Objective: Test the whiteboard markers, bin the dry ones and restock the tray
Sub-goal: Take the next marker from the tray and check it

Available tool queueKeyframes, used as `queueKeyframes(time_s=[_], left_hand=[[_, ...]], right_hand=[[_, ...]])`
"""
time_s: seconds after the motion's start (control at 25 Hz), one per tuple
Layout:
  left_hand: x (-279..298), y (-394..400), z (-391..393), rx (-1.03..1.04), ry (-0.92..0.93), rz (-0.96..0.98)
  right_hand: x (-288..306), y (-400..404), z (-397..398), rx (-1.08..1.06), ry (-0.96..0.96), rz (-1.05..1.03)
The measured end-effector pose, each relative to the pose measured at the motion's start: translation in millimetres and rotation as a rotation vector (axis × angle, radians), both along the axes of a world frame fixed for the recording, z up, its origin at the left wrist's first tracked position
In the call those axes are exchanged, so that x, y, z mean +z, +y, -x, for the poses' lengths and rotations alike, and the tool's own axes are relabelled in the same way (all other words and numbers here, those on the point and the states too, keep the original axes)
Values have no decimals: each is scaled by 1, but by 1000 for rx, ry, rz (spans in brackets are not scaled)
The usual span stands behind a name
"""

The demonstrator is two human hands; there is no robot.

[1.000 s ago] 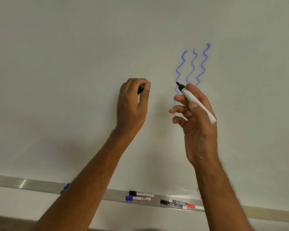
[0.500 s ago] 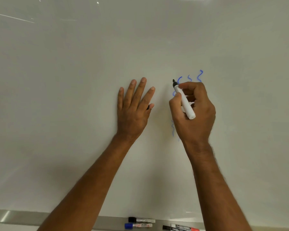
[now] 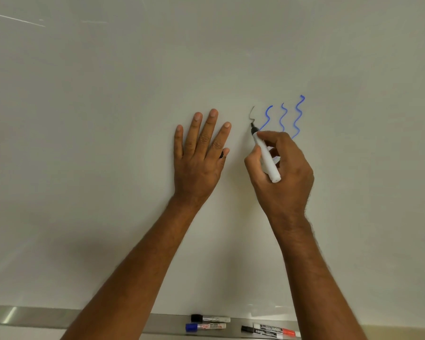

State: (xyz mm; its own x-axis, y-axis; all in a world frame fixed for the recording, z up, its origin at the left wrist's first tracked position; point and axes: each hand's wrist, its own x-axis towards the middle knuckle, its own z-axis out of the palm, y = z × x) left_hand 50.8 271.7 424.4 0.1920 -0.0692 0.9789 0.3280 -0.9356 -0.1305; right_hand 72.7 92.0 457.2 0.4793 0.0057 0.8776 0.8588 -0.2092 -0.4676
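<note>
The whiteboard [image 3: 108, 143] carries three blue squiggles [image 3: 297, 116]. The left hand [image 3: 199, 155] lies flat on it, a black cap [image 3: 221, 155] tucked under the thumb; the right hand [image 3: 282, 173] grips a white marker [image 3: 265, 155] (faint grey line only). Four markers [image 3: 210, 318] lie in the tray [image 3: 35, 314].

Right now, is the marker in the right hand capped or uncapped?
Uncapped. The marker gripped by the right hand shows its bare black tip against the whiteboard, and a black cap peeks from under the left hand.
</note>
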Motion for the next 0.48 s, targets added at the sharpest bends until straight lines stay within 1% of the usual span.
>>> queueKeyframes(time_s=[0.48], left_hand=[[-2, -3, -1, 38, 4, 35]], right_hand=[[-67, -8, 8, -1, 74, 129]])
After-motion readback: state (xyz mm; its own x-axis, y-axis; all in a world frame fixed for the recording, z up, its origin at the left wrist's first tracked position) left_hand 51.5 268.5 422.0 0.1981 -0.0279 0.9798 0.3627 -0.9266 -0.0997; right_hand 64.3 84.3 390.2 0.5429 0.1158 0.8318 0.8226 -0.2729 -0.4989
